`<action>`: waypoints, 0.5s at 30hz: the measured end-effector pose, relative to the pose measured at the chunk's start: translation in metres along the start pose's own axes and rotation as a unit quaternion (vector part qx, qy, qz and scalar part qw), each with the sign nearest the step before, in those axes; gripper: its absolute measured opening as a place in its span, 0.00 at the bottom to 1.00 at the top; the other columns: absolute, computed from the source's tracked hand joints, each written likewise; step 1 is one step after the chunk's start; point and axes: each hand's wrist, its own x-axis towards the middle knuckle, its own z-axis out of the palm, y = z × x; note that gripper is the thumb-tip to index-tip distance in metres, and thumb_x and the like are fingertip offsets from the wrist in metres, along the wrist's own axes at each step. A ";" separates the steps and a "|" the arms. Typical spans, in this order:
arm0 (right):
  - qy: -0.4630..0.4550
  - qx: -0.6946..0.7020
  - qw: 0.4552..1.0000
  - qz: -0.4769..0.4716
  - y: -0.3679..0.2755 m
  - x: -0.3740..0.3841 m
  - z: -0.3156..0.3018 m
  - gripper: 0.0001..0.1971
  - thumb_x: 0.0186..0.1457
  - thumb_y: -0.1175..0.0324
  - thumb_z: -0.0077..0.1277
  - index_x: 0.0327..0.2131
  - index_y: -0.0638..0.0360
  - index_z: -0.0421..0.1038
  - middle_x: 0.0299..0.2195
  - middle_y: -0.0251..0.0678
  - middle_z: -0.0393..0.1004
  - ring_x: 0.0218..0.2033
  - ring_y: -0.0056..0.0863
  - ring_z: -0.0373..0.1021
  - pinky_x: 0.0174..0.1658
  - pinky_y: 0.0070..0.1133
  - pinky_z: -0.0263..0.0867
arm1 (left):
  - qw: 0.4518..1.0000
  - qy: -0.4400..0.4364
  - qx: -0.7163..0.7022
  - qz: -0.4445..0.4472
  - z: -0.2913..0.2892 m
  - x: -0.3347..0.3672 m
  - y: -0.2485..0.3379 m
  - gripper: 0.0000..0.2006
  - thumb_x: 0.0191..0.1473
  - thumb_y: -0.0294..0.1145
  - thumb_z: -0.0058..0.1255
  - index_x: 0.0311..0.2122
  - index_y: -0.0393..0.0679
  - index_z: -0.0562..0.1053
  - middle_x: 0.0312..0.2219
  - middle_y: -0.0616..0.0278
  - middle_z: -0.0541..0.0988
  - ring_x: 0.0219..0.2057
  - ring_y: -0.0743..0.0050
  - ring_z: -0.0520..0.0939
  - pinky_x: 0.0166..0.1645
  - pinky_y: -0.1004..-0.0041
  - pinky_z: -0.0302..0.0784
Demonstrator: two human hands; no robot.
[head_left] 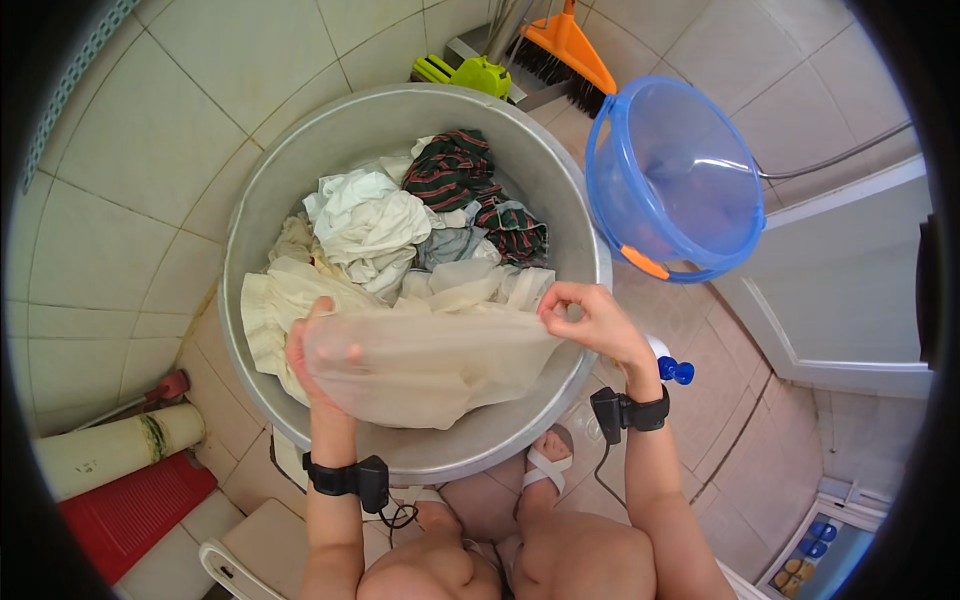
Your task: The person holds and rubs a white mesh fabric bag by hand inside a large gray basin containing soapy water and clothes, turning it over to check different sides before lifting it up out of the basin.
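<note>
A sheer cream cloth (440, 365) is stretched between my two hands over the near side of a large round metal basin (415, 455). My left hand (318, 360) is curled around its left end, and some of the fingers show dimly through the thin fabric. At the other end, my right hand (592, 318) pinches the edge between thumb and fingertips, near the basin's right rim. More cream fabric (270, 315) lies below the cloth. Behind it are bunched white garments (370, 220) and dark garments with red stripes (450, 172).
A blue translucent bucket (690, 170) with a handle stands right of the basin. An orange brush (568, 50) and a lime-green tool (465, 75) are behind. A red washboard (135, 520) lies at left. A blue-capped bottle (672, 368) is partly hidden behind my right wrist.
</note>
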 end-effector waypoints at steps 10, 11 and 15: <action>0.146 0.175 0.973 -0.029 -0.041 -0.016 -0.022 0.05 0.56 0.68 0.48 0.30 0.58 0.67 0.24 0.20 0.63 0.23 0.07 0.55 0.24 0.10 0.49 | 0.989 -0.127 -0.070 -0.028 -0.027 0.005 0.025 0.08 0.47 0.24 0.32 0.17 0.43 0.57 0.11 0.67 0.62 0.11 0.80 0.60 0.16 0.77 0.58; 0.164 0.168 0.970 -0.068 -0.044 -0.016 -0.023 0.05 0.56 0.68 0.48 0.29 0.58 0.67 0.24 0.21 0.63 0.22 0.07 0.55 0.23 0.10 0.49 | 0.979 -0.166 -0.087 -0.078 -0.028 0.007 0.029 0.09 0.47 0.24 0.32 0.17 0.43 0.57 0.10 0.67 0.61 0.10 0.80 0.60 0.15 0.77 0.57; 0.200 0.124 0.964 -0.126 -0.051 -0.018 -0.031 0.05 0.56 0.70 0.47 0.29 0.60 0.66 0.26 0.24 0.63 0.23 0.08 0.56 0.25 0.09 0.51 | 0.971 -0.169 -0.088 -0.146 -0.020 0.006 0.032 0.09 0.46 0.23 0.32 0.16 0.43 0.56 0.08 0.66 0.61 0.08 0.79 0.58 0.13 0.76 0.54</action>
